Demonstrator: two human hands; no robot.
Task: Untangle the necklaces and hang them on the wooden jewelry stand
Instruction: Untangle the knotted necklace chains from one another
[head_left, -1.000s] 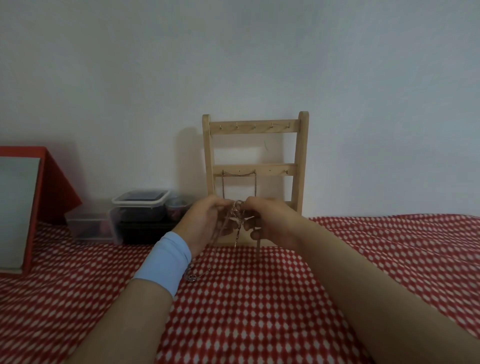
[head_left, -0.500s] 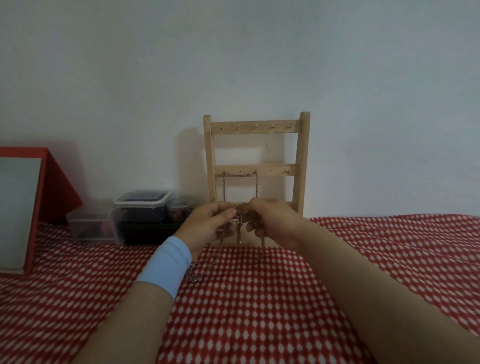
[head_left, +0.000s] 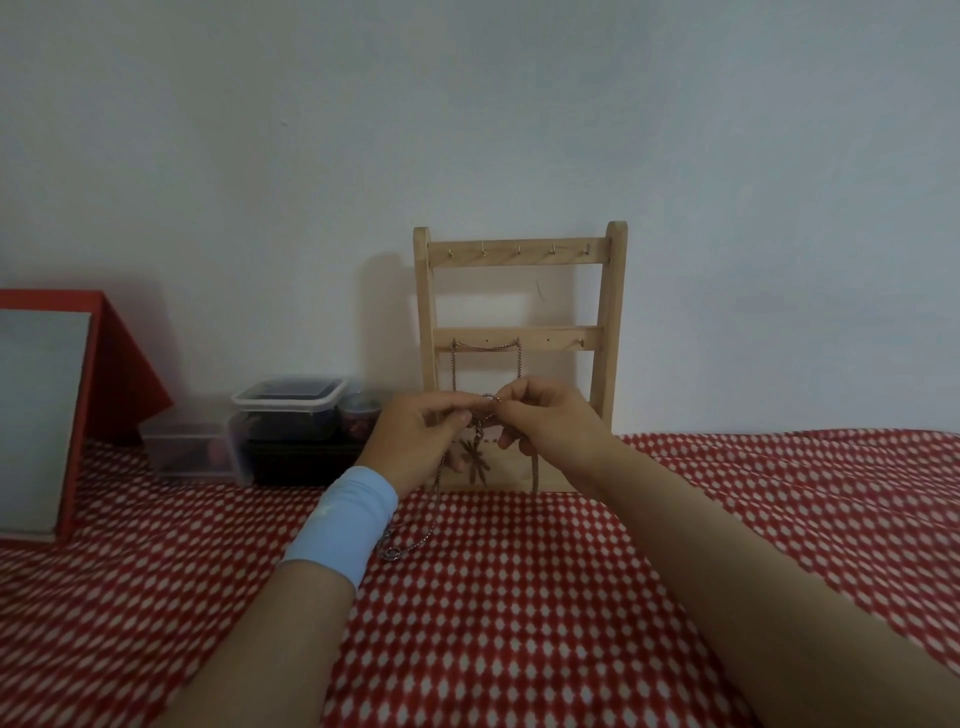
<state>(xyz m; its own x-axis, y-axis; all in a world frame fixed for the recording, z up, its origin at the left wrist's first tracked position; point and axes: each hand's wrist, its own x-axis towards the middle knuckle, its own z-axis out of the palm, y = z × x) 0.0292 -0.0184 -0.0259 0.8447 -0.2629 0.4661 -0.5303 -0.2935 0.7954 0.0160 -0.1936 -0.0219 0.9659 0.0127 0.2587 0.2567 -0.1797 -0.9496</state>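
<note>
The wooden jewelry stand (head_left: 519, 332) leans upright against the wall, with hooks on its top and middle rails. One chain necklace (head_left: 485, 349) hangs from the middle rail. In front of the stand's lower part, my left hand (head_left: 421, 441) and my right hand (head_left: 550, 423) pinch a tangled necklace (head_left: 478, 447) between their fingertips. A dark star-shaped pendant dangles below the hands. One strand trails down past my left wrist to a ring clasp lying on the cloth; another hangs under my right hand.
A red-and-white patterned cloth (head_left: 519, 623) covers the surface. Left of the stand sit a clear lidded plastic box (head_left: 285, 415), a lower clear container (head_left: 182, 452) and a small jar (head_left: 358, 413). A red-framed mirror (head_left: 47, 415) stands at the far left.
Both hands have risen slightly in front of the stand and drawn a little apart, and the pendant now hangs free below them.
</note>
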